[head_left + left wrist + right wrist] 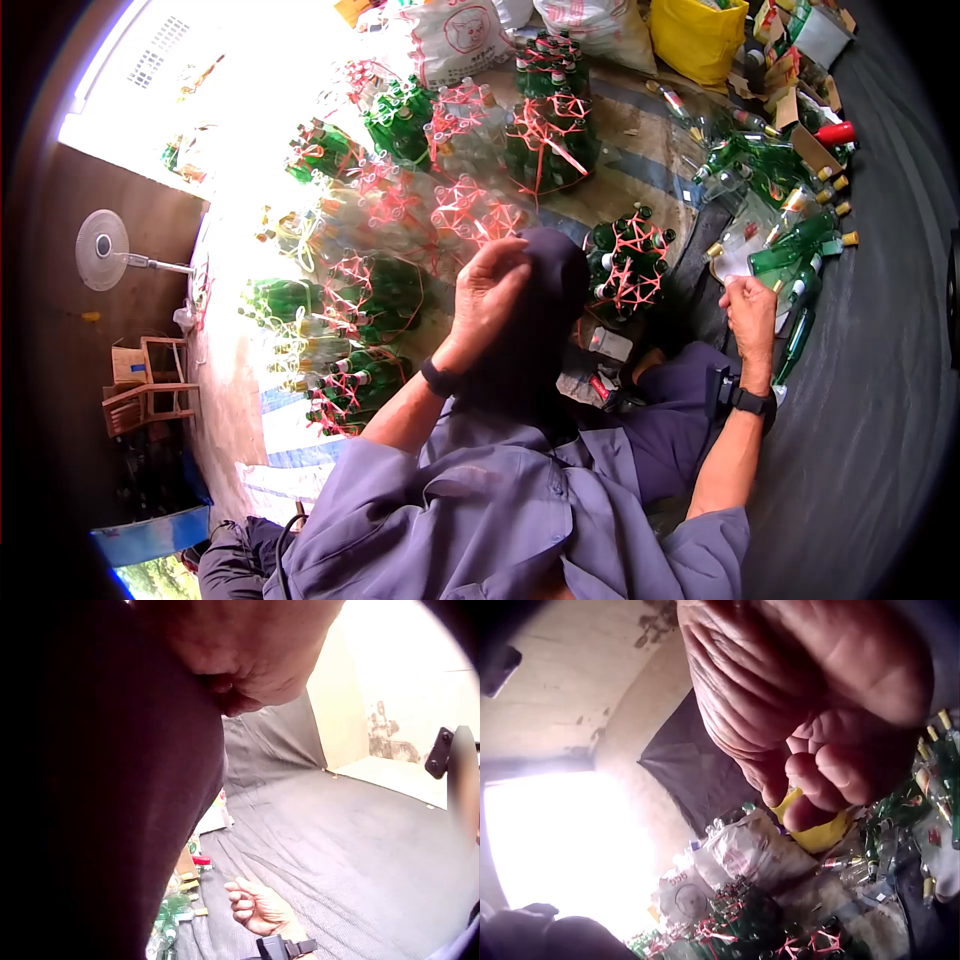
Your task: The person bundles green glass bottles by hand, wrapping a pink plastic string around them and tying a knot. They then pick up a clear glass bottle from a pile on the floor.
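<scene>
My left hand point(490, 300) is against the raised, dark-clothed knee point(553, 265), its fingers loosely bent. In the left wrist view that dark leg point(112, 795) fills the left side, and part of the left hand point(247, 652) shows at the top. Off to the right, my right hand point(750, 315) is raised in front of loose green bottles point(800, 240). Its fingers point(817, 776) bend loosely toward the palm with nothing visible between them. Nearest the knee stands a bundle of green bottles point(630, 260) tied with pink string.
Several string-tied bottle bundles point(400, 110) cover the floor ahead and left. White sacks point(455, 40) and a yellow bag point(700, 35) stand behind them. A dark sheet point(880, 400) spreads at right. At far left are a fan point(102, 250) and a wooden chair point(150, 385).
</scene>
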### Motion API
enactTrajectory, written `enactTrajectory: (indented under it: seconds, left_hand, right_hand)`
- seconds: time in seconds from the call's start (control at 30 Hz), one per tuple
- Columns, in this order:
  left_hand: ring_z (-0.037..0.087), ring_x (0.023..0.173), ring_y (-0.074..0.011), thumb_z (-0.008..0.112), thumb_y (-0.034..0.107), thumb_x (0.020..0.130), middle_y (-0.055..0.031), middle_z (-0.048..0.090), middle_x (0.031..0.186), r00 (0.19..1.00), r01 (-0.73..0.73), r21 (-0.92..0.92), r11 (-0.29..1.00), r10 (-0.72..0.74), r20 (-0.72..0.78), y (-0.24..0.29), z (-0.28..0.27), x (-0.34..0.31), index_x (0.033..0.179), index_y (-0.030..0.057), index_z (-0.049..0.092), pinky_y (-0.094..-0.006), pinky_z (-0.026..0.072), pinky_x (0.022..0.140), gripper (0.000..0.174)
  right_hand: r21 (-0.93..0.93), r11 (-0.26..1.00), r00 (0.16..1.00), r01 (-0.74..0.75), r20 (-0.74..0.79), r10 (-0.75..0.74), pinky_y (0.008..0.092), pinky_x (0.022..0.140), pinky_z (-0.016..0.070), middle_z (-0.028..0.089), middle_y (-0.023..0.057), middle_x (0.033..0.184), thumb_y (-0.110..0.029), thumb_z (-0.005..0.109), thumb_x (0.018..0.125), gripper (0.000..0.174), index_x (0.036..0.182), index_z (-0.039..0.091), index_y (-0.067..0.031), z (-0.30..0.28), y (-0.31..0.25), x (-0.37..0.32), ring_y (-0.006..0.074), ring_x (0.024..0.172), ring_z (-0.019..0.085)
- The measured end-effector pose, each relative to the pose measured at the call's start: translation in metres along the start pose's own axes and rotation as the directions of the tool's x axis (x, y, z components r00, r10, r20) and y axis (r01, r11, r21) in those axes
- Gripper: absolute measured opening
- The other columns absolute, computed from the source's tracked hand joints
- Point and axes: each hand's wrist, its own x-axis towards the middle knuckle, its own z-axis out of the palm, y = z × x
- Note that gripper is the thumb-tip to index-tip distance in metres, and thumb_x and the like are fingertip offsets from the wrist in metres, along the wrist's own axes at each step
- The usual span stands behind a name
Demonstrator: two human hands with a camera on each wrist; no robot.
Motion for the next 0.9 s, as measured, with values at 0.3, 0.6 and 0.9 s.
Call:
enactTrajectory:
  seconds: [0.3,0.6,0.9]
  left_hand:
    - [0.057,0.082,-0.0035,0.068,0.001,0.09,0.002,0.066,0.094,0.992,0.12,-0.248,0.961,-0.122,0.006,-0.002,0.011,0.003,0.115,0.001,0.065,-0.0186,0.0453,0.077,0.025]
    - [0.063,0.082,-0.0162,0.062,0.01,0.09,-0.0058,0.068,0.097,0.848,0.313,0.373,0.873,-0.434,0.304,-0.11,-0.095,-0.06,0.107,-0.0005,0.067,-0.0298,0.0506,0.073,0.02]
    - [0.062,0.086,-0.0184,0.063,0.014,0.089,-0.0045,0.065,0.094,0.691,0.644,0.216,0.734,-0.679,0.248,-0.113,-0.149,-0.196,0.101,0.0066,0.067,-0.0297,0.0502,0.077,0.015]
  right_hand:
    - [-0.182,0.971,0.987,0.157,-0.016,-0.163,0.0326,0.06,0.0476,0.065,0.0095,0.067,-0.018,0.067,0.094,0.022,0.092,0.066,0.0037,0.014,-0.008,-0.011,0.017,0.059,0.06]
    - [-0.395,0.893,0.97,0.217,-0.013,-0.241,0.043,0.066,0.0491,0.067,0.0183,0.075,-0.021,0.067,0.093,0.023,0.089,0.066,0.0013,0.01,-0.011,-0.012,0.0346,0.068,0.065]
    - [-0.489,0.836,0.964,0.251,0.05,-0.261,0.0479,0.069,0.0474,0.066,0.0229,0.078,-0.022,0.066,0.092,0.026,0.086,0.065,0.0029,0.001,-0.019,-0.019,0.0421,0.074,0.063]
